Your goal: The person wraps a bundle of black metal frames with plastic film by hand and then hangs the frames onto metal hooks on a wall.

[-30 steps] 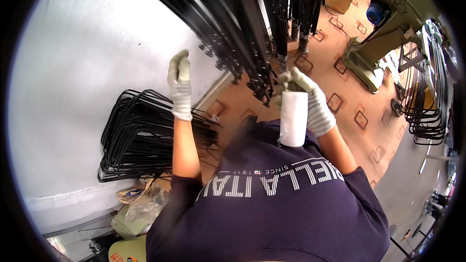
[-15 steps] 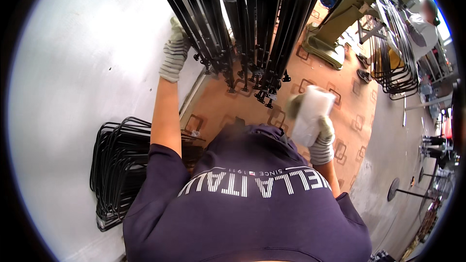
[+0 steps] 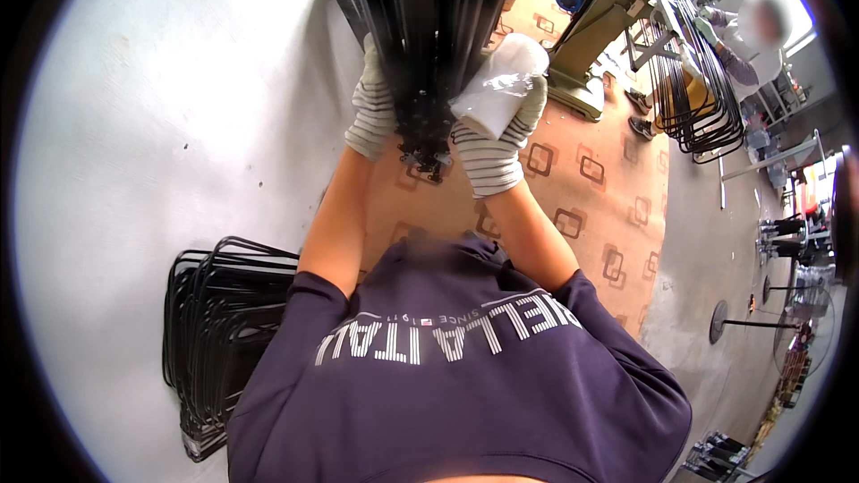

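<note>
A bundle of long black metal tubes point(image 3: 420, 45) stands upright in front of me, with small brackets at the lower ends. My left hand point(image 3: 371, 112), in a striped knit glove, grips the left side of the bundle; its fingertips are partly hidden by the tubes. On the other side my right hand point(image 3: 501, 148), gloved alike, is closed around a roll of whitish clear plastic film point(image 3: 503, 85). The roll lies close against the bundle's right side.
Bent black metal frames point(image 3: 228, 331) are stacked by the grey wall point(image 3: 179, 125) at left. A green machine point(image 3: 586, 45) stands at far right. Beyond it a person point(image 3: 752, 45) handles hanging black frames point(image 3: 698, 107). A fan point(image 3: 720, 322) stands on the right. Patterned brown flooring point(image 3: 573, 188) lies below.
The spread tubes have drawn together into a tight bundle. My right hand has moved up and left with the film roll, next to the tubes. My left hand has shifted rightward.
</note>
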`<state>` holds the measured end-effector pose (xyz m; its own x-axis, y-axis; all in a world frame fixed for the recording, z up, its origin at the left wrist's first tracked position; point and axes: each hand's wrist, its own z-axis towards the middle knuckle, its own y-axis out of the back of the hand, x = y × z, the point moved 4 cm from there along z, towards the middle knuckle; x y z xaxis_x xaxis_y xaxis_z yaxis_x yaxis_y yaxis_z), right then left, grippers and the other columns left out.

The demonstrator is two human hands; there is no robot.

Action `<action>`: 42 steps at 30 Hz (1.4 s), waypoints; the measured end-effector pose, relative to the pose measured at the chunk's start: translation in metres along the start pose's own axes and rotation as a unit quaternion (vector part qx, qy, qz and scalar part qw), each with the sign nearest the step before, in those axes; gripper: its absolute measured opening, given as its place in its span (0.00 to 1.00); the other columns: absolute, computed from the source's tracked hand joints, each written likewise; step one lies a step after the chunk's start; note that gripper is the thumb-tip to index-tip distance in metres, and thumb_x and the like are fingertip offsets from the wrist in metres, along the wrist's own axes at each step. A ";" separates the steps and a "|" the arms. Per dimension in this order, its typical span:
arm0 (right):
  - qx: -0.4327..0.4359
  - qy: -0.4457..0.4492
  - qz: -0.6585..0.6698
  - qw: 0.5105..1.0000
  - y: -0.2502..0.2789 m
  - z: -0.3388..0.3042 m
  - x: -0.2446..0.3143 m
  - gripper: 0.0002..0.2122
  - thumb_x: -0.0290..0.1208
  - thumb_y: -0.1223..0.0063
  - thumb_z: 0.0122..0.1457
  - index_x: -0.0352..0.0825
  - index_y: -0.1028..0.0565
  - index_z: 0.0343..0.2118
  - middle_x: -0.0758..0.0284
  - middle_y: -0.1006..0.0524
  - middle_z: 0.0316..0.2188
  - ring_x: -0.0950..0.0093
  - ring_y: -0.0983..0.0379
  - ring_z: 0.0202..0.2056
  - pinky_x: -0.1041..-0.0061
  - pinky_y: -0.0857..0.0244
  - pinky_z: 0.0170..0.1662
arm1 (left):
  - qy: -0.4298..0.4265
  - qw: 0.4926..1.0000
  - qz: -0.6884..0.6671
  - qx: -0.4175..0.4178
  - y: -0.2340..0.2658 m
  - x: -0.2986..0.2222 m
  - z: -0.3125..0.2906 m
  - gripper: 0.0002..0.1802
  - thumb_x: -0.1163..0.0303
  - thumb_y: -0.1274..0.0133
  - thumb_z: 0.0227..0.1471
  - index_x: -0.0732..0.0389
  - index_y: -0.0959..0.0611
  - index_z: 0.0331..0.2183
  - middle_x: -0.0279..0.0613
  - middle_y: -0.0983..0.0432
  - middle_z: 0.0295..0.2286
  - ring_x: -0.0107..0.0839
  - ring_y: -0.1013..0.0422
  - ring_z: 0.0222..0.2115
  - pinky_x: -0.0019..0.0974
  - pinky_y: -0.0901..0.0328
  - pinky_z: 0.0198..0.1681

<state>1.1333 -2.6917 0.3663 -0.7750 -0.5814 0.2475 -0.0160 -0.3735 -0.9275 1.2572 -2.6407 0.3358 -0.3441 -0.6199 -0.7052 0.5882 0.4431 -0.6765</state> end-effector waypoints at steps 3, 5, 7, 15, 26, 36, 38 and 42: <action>0.000 -0.015 0.054 0.998 0.015 0.007 -0.001 0.24 0.46 0.41 0.44 0.37 0.31 0.42 0.66 0.27 0.38 0.71 0.30 0.39 0.70 0.34 0.46 | -0.029 0.997 0.056 0.042 0.019 0.004 0.007 0.28 0.49 0.66 0.56 0.61 0.30 0.46 0.42 0.29 0.39 0.30 0.30 0.38 0.31 0.32 0.41; -0.054 -0.006 0.082 0.995 0.029 0.014 -0.002 0.25 0.46 0.40 0.43 0.35 0.31 0.42 0.62 0.26 0.36 0.66 0.30 0.39 0.64 0.36 0.48 | -0.005 0.993 -0.041 0.108 0.017 0.006 0.009 0.28 0.49 0.67 0.56 0.61 0.30 0.46 0.43 0.29 0.39 0.30 0.30 0.37 0.32 0.32 0.41; -0.059 -0.007 0.092 0.994 0.032 0.015 0.000 0.24 0.44 0.40 0.44 0.35 0.30 0.41 0.63 0.26 0.35 0.67 0.29 0.38 0.66 0.35 0.48 | -0.001 0.998 -0.020 0.060 0.009 0.002 0.002 0.28 0.49 0.67 0.56 0.62 0.30 0.46 0.44 0.29 0.39 0.32 0.29 0.37 0.32 0.32 0.41; -0.045 -0.063 0.099 0.992 0.043 0.020 0.007 0.22 0.42 0.39 0.43 0.34 0.29 0.39 0.64 0.24 0.33 0.66 0.28 0.36 0.67 0.34 0.46 | -0.012 0.984 0.165 0.066 0.091 0.033 0.032 0.27 0.52 0.65 0.56 0.67 0.29 0.43 0.45 0.27 0.36 0.31 0.28 0.34 0.30 0.31 0.39; 0.000 -0.139 0.045 0.989 0.066 0.036 0.024 0.24 0.43 0.44 0.47 0.37 0.32 0.46 0.63 0.30 0.45 0.65 0.33 0.46 0.62 0.38 0.50 | -0.142 0.971 0.187 -0.050 0.047 -0.009 -0.043 0.21 0.69 0.59 0.55 0.67 0.35 0.49 0.44 0.31 0.38 0.25 0.31 0.34 0.25 0.33 0.37; 0.034 -0.077 -0.069 0.994 0.040 0.010 0.066 0.29 0.46 0.45 0.46 0.32 0.36 0.48 0.60 0.28 0.40 0.65 0.33 0.45 0.66 0.39 0.51 | -0.390 0.767 0.508 0.035 -0.013 -0.032 -0.122 0.27 0.79 0.48 0.44 0.63 0.34 0.48 0.50 0.35 0.44 0.36 0.33 0.40 0.32 0.36 0.44; 0.018 -0.032 -0.234 0.971 0.020 -0.008 0.079 0.29 0.48 0.49 0.48 0.29 0.36 0.47 0.56 0.29 0.40 0.65 0.33 0.44 0.67 0.41 0.52 | -0.295 0.828 0.462 0.116 -0.048 -0.039 -0.131 0.28 0.76 0.43 0.41 0.62 0.32 0.47 0.48 0.34 0.42 0.37 0.35 0.42 0.36 0.37 0.46; 0.059 -0.005 -0.350 0.935 -0.005 -0.039 0.094 0.33 0.49 0.46 0.44 0.28 0.37 0.47 0.58 0.30 0.41 0.68 0.34 0.43 0.72 0.40 0.47 | -0.240 0.821 0.497 0.146 -0.104 -0.039 -0.117 0.34 0.69 0.37 0.35 0.60 0.31 0.47 0.45 0.33 0.40 0.36 0.35 0.42 0.35 0.38 0.46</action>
<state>1.0359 -2.7169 0.3834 -0.5948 -0.1715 0.7853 -0.4466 -0.7418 -0.5003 1.1239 -2.5865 0.4086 0.6990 -0.2600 -0.6662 0.5777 0.7544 0.3117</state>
